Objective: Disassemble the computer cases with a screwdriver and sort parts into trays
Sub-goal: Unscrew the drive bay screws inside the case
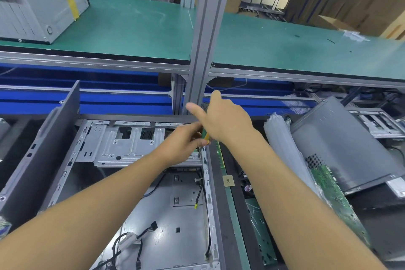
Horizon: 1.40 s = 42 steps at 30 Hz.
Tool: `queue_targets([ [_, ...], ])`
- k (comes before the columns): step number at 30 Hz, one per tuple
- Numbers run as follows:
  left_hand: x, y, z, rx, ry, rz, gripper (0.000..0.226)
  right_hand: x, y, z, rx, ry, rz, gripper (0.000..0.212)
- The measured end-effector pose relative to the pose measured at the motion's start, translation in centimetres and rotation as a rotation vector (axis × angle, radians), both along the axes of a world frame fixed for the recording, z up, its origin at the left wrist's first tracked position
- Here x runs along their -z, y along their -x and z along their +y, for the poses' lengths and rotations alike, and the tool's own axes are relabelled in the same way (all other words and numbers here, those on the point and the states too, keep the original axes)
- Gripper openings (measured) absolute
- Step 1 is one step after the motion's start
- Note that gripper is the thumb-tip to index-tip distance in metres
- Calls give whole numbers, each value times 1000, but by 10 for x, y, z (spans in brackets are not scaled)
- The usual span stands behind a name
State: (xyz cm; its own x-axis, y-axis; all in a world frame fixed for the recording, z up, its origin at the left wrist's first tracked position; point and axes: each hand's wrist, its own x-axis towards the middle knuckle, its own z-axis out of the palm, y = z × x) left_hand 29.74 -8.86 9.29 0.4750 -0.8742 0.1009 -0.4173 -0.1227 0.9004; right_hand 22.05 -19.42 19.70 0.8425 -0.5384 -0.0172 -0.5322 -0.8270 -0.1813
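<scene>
Inside the open computer case (153, 215), at its far right corner, the left hand (182, 149) pinches the screwdriver (206, 137) low down, while the right hand (228, 120) wraps the handle above, forefinger and thumb sticking out straight.

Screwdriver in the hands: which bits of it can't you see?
- Head view: top of the screwdriver handle, hidden under the right hand.
- What its tip sits in: too small, and partly behind the left hand.
- How the right hand grips: its own back hides most of its fingers.
</scene>
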Motion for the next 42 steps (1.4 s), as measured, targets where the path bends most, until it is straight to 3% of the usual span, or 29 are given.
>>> queue_targets([
  [4,5,-1,-2,-46,13,29,24,-4,-2,3,58,145,120,61],
  [9,11,-5,-6,-40,12,13,26,-2,-2,-3,-38,7,52,36],
  [18,11,-11,-3,-44,46,7,27,-13,4,-14,-295,-108,134,20],
  [23,1,-15,0,93,69,168,28,-26,9,-23,-304,-90,241,21],
  [28,4,-6,-6,66,30,133,26,-27,11,-23,-302,-106,264,21],
  [31,8,-6,-8,17,22,119,25,-28,14,-21,-164,-165,246,56],
  [33,12,-5,-11,-49,20,46,24,-26,13,-17,-31,-94,242,72],
  [37,12,-2,-16,-122,44,-39,31,-21,7,-12,-64,-53,179,48],
  [42,7,-14,-9,-2,79,165,24,-34,7,-19,-195,-173,298,21],
])
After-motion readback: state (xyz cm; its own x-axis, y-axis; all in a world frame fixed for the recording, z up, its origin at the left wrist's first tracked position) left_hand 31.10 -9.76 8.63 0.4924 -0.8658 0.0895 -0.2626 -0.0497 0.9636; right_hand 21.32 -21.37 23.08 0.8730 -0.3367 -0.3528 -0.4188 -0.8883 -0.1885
